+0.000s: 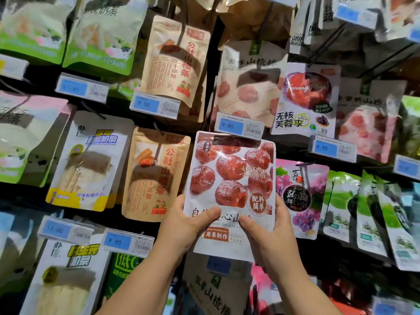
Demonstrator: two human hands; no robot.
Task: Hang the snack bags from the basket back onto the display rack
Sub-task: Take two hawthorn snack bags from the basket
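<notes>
I see the left hand (181, 226) and right hand (271, 233) pinching the lower sides of 1 snack bag (229, 178), thumbs in front. It is upright before the rack (212, 53), top just under a price tag (238, 127).

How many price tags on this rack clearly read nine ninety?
3. The upper tag hangs below the upper brown bag; the middle tag sits just above the held snack bag; the lower tag is left of the left hand. Other tags are too blurred to read.
</notes>
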